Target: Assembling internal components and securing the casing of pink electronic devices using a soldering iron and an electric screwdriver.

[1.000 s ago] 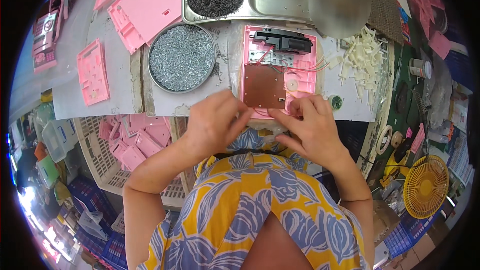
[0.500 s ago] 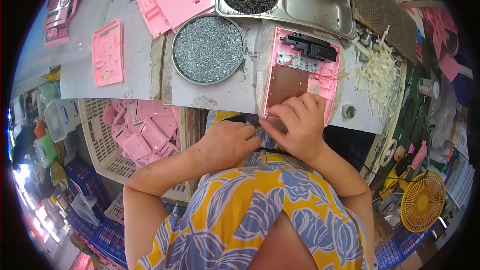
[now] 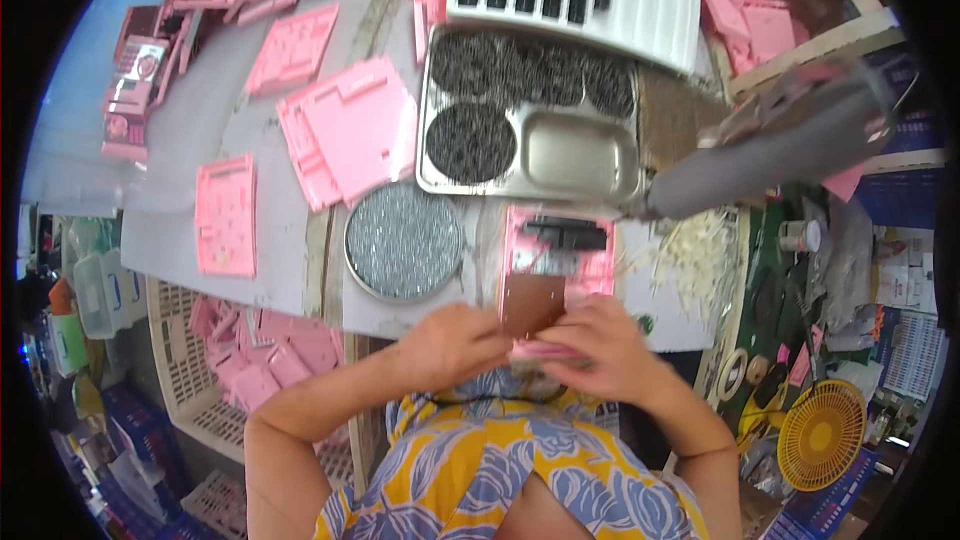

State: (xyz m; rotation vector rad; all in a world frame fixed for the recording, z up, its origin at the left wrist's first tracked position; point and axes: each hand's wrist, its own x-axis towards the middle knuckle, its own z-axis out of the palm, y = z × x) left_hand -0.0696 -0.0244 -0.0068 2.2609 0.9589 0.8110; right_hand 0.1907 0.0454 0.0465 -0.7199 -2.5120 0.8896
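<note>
Lying on the left of the desk is a shallow pink plastic shell, with a white lattice crate of pink parts below the desk's near edge. Farther right and back, larger pink panels overlap, and in front of them sits a round metal dish full of small silvery pieces. Next comes the left hand, its fingers curled and fingertips drawn together at the near left corner of the open pink casing; blur hides whether it pinches anything. The casing lies at the desk's near edge, in front of the compartmented steel tray, with a black module across its far end and a brown board nearer the person. The right hand is partly open, bent over the near right corner, thumb apart from the fingers; whether it grips the casing or something fine, I cannot tell. Right of it spreads a heap of off-white plastic pieces.

The step in hand looks like close fingertip work along the casing's near edge, beside the board. The next move probably calls for steadying the casing with one hand while the other makes small, precise adjustments, without shifting the board.
</note>
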